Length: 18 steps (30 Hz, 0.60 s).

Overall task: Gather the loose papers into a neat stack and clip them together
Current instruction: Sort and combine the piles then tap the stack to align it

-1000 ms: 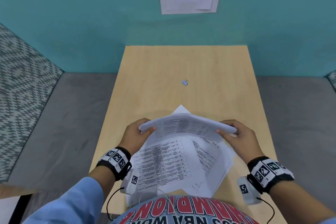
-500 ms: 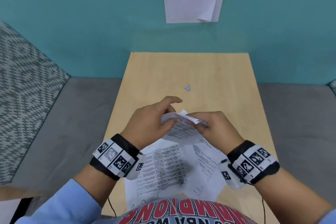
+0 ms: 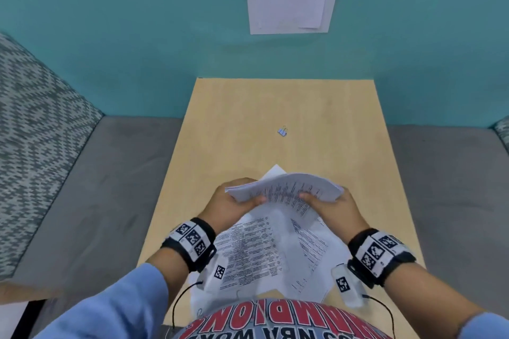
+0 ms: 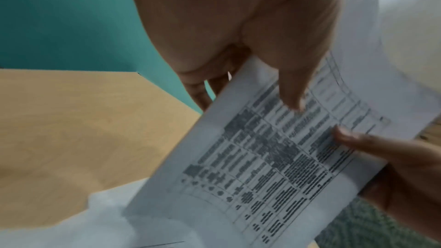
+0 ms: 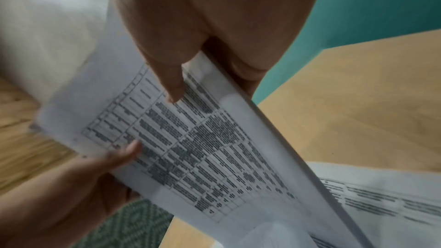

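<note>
While both hands grip, papers (image 3: 286, 190) lie crosswise.

Your head view is evenly lit, soft and diffuse, with only faint shadows on the table (image 3: 286, 107). Walls bow toward the frame edges beyond that table. Both wrist views are dimmer and motion-blurred; print on the held papers (image 4: 274, 157) is smeared, illegible.

The sheaf of papers (image 3: 286, 190) between the hands was thin matt white paper printed with grey tables. Under the hands the tabletop (image 3: 316, 107) showed pale, smooth wood grain with a dull sheen. Beyond the hands, the small binder clip (image 3: 282, 131) looked pale blue with wire handles.
</note>
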Each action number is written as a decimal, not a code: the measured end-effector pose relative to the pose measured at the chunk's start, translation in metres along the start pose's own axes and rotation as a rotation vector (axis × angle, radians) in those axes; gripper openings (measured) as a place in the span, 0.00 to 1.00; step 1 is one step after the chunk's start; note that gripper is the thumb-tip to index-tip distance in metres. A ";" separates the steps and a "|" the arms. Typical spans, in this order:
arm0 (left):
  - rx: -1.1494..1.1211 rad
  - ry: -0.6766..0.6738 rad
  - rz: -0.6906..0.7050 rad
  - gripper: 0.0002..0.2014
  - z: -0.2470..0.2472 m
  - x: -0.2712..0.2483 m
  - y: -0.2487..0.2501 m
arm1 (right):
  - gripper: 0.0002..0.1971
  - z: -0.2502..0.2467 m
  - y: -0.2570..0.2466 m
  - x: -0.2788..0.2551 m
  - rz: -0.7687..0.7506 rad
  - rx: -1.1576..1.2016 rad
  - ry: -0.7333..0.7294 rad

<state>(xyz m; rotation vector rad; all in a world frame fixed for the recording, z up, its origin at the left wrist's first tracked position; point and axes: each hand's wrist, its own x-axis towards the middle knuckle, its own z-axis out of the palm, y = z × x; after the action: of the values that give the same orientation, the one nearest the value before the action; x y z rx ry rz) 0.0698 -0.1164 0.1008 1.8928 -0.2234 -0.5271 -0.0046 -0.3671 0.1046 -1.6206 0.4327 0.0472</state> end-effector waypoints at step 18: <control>-0.084 0.133 -0.092 0.18 -0.001 0.010 -0.032 | 0.06 0.020 0.002 0.020 -0.010 -0.010 0.063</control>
<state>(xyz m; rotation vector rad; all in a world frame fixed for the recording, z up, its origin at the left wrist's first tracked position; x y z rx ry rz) 0.0758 -0.1072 0.0696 1.8540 -0.0266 -0.4626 0.0177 -0.3526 0.0944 -1.6370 0.4736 -0.0087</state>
